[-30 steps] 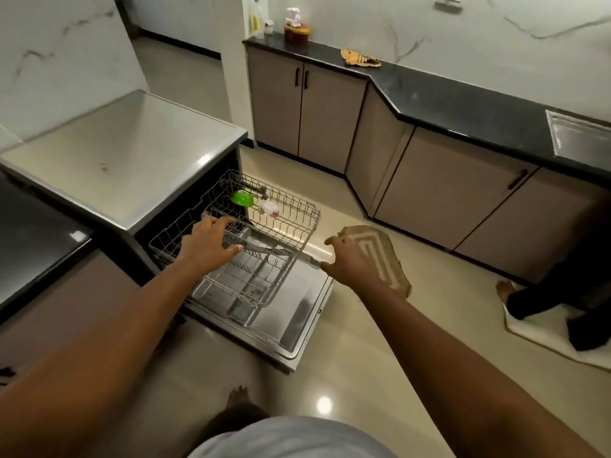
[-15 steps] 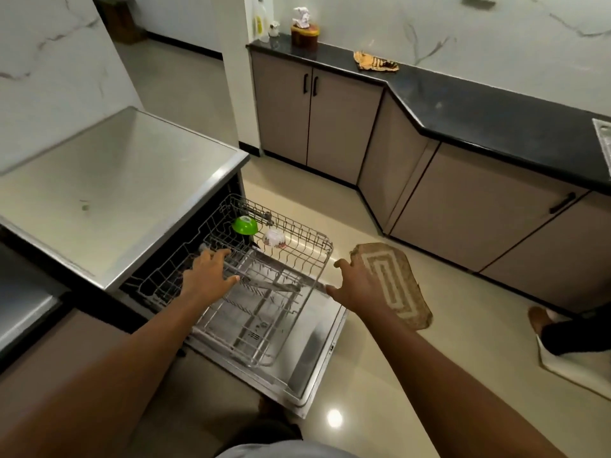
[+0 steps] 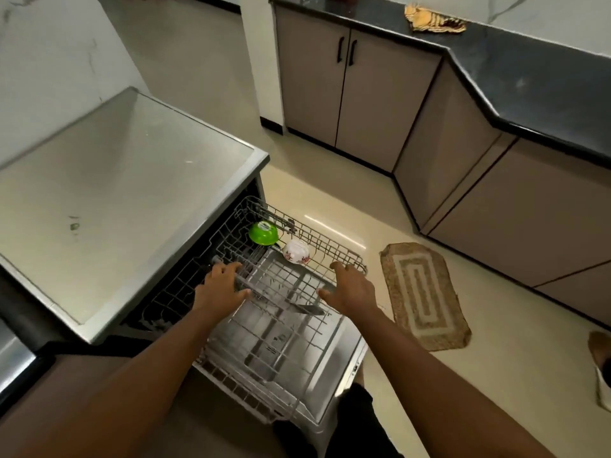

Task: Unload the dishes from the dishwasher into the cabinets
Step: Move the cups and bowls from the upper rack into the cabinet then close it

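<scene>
From the head camera, a wire rack [image 3: 291, 292] is pulled out over the open dishwasher [image 3: 344, 358] door. The left hand [image 3: 220, 292] lies on the rack's left part, fingers spread and fairly straight, touching the wires. The right hand [image 3: 352, 285] is over the rack's right part, fingers spread and loose; it is hard to tell if it touches the wires. Between the two hands a knife [image 3: 297, 307] lies flat on the rack, its blade tip near the right hand. Past the hands, at the far end of the rack, sit a green bowl [image 3: 263, 233] and a white flowered cup [image 3: 296, 251], both upside down and just beside each other. The inside of the dishwasher is dark, so the rack's back part is hard to see. A mat [image 3: 423, 292] lies on the floor to the right. Brown cabinets [image 3: 370, 104] stand across the floor under a dark counter [image 3: 529, 71], where a yellow cloth [image 3: 429, 19] lies.
</scene>
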`<state>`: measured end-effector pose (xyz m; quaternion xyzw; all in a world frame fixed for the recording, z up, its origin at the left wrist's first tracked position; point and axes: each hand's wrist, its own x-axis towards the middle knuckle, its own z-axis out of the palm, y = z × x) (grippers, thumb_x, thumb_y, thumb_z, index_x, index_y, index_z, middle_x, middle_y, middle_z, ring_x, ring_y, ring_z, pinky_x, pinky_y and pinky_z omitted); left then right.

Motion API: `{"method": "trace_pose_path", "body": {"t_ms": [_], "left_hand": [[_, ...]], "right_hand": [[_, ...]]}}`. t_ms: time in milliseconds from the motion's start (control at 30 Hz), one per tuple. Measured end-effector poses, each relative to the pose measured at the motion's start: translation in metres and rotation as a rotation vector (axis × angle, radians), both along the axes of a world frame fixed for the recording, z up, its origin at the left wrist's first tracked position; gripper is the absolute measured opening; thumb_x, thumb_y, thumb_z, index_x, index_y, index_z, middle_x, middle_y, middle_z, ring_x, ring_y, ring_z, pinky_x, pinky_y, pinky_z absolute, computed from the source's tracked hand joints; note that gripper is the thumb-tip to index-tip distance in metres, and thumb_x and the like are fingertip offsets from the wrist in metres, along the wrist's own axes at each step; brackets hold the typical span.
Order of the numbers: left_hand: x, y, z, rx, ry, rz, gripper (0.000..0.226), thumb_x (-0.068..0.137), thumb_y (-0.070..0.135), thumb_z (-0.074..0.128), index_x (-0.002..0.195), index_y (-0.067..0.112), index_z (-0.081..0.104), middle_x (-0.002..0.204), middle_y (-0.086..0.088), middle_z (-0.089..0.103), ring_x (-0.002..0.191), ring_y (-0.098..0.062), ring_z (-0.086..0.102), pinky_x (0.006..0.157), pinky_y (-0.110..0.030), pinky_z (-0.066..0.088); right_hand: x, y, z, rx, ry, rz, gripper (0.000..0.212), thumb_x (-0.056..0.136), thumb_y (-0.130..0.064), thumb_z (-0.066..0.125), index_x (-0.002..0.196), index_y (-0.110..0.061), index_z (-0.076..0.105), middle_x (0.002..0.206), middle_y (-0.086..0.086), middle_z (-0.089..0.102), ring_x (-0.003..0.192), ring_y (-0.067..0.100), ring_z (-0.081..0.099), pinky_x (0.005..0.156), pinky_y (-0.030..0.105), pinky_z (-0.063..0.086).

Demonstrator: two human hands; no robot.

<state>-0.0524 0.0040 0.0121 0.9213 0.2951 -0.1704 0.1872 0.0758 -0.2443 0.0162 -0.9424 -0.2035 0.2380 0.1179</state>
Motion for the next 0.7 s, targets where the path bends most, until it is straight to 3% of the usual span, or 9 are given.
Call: {"method": "trace_pose_path", "body": {"t_ms": [367, 467, 567, 700], "left_hand": [[0.15, 0.039, -0.095, -0.062, 0.035, 0.103, 0.073, 0.09, 0.044, 0.064, 0.149, 0.024, 0.027, 0.152, -0.012, 0.027, 0.128, -0.034, 0.046, 0.096, -0.047, 0.045], [0.171, 0.049, -0.131, -0.123, 0.056, 0.195, 0.07, 0.09, 0.038, 0.065, 0.148, 0.022, 0.027, 0.152, -0.011, 0.02, 0.131, -0.035, 0.043, 0.098, -0.044, 0.044], [0.202, 0.071, -0.175, -0.074, 0.019, 0.241, 0.074, 0.086, 0.035, 0.07, 0.145, 0.022, 0.029, 0.148, -0.011, 0.022, 0.131, -0.036, 0.037, 0.101, -0.047, 0.043], [0.231, 0.09, -0.21, -0.012, -0.02, 0.249, 0.087, 0.081, 0.033, 0.076, 0.151, 0.024, 0.026, 0.158, -0.013, 0.014, 0.139, -0.04, 0.026, 0.104, -0.053, 0.04]], "right_hand": [[0.103, 0.09, -0.108, -0.022, 0.166, 0.149, 0.074, 0.085, -0.055, 0.066, 0.146, -0.029, 0.034, 0.135, 0.009, 0.051, 0.122, 0.029, 0.051, 0.093, 0.041, 0.049], [0.117, 0.107, -0.14, -0.003, 0.232, 0.142, 0.082, 0.085, -0.054, 0.066, 0.153, -0.033, 0.024, 0.145, 0.011, 0.043, 0.126, 0.03, 0.048, 0.096, 0.041, 0.049], [0.135, 0.127, -0.181, 0.021, 0.266, 0.115, 0.088, 0.088, -0.05, 0.066, 0.157, -0.034, 0.013, 0.158, 0.012, 0.025, 0.135, 0.031, 0.043, 0.101, 0.042, 0.046], [0.135, 0.139, -0.211, 0.062, 0.264, 0.076, 0.088, 0.091, -0.046, 0.065, 0.158, -0.035, 0.008, 0.164, 0.015, 0.011, 0.142, 0.032, 0.036, 0.109, 0.043, 0.043]]}}
